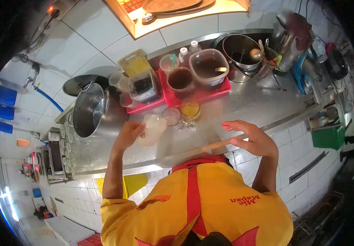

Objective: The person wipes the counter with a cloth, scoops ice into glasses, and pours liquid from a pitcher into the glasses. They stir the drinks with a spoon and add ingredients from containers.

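Observation:
In the head view, my left hand (128, 134) is closed round the side of a cloudy, whitish translucent plastic jug (154, 129), which looks tilted over the counter. Just right of the jug stand two glass mugs with handles. One mug (171, 117) looks pale inside, and its contents are hard to make out. Beside it, the other mug (190, 108) holds a yellow-orange drink. My right hand (251, 138) hovers above the counter's front edge with its fingers apart and nothing in them.
Red trays (220, 89) carry a tub of dark liquid (208, 65), a brown-filled container (180, 80) and a clear box (143, 87). A large metal pot (89, 110) stands left, near several upturned glasses (72, 151). Another pot (240, 51) with a ladle sits at the back right.

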Motion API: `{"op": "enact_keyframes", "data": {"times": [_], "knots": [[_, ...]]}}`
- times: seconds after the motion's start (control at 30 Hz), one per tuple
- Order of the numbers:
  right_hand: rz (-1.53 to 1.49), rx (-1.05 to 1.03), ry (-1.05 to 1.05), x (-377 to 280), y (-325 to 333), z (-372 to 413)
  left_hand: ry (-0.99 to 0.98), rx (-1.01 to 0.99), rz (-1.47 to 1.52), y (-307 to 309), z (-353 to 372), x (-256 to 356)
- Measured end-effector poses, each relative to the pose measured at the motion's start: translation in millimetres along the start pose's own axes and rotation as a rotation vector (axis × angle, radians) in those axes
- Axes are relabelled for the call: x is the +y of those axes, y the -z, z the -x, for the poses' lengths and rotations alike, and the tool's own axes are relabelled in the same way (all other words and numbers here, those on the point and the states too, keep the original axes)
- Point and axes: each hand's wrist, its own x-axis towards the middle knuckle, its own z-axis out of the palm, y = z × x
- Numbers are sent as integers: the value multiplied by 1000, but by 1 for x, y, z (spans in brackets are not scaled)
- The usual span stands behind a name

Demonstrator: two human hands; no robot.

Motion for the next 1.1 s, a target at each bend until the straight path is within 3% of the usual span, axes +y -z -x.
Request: {"op": "enact_keyframes", "data": {"times": [0.3,0.5,1.1], "knots": [[-51,48,-12,11,-1,7,123,-36,-156,18,-10,18],[-85,46,-23,11,-2,8,72,-77,-234,21,-17,30],[-63,68,22,15,-1,6,78,-128,-166,23,-30,15]]}}
